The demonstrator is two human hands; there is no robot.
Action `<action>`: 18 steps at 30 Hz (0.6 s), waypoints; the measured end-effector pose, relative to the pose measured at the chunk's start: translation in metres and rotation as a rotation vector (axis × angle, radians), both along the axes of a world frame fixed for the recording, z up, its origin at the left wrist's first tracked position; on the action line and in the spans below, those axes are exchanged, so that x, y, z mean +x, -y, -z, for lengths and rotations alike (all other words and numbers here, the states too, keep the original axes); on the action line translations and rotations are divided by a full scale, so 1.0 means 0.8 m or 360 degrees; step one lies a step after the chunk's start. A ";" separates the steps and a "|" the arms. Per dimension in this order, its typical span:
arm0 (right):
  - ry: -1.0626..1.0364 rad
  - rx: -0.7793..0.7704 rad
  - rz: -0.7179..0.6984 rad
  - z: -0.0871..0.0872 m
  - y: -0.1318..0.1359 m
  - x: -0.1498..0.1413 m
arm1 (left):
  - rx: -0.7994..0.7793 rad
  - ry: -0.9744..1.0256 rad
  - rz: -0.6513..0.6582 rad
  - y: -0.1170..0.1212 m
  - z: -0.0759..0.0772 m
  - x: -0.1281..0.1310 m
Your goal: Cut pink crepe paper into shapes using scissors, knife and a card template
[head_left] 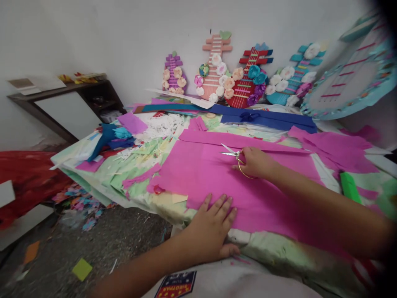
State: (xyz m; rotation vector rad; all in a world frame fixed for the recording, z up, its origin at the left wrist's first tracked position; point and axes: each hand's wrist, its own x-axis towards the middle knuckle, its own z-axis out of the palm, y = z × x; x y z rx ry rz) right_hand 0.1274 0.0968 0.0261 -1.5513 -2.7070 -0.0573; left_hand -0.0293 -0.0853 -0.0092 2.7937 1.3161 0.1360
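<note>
A large sheet of pink crepe paper (pixel 192 174) lies spread over the table, with a long pink strip (pixel 248 142) along its far edge. My left hand (pixel 214 227) rests flat on the sheet's near edge, fingers spread. In my right hand (pixel 254 162) is a pair of scissors (pixel 231 152) with gold handles, held just over the sheet. Their blades are apart and point left. Whether the blades touch the paper I cannot tell.
Behind the sheet lies folded dark blue paper (pixel 266 119). Paper-flower guitars (pixel 245 82) lean on the wall. White shredded strips (pixel 163 126) and teal scraps (pixel 107 138) sit left; a green box (pixel 350 188) and crumpled pink paper (pixel 338 147) lie right. Scraps litter the floor (pixel 124 240).
</note>
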 end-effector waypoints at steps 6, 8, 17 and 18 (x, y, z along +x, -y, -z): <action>0.0006 -0.0087 -0.0124 0.002 0.024 -0.015 | 0.0434 0.0580 -0.0091 0.019 -0.003 -0.047; 0.0018 -0.0127 -0.0102 0.006 0.022 -0.013 | 0.0638 0.0691 -0.0742 0.023 -0.002 -0.078; 0.0042 -0.0152 -0.0059 0.009 0.004 -0.008 | 0.0594 0.0219 -0.0789 0.016 0.024 -0.117; 0.0046 -0.0163 -0.0074 0.009 0.005 -0.008 | 0.0592 0.0215 -0.0762 0.018 0.027 -0.115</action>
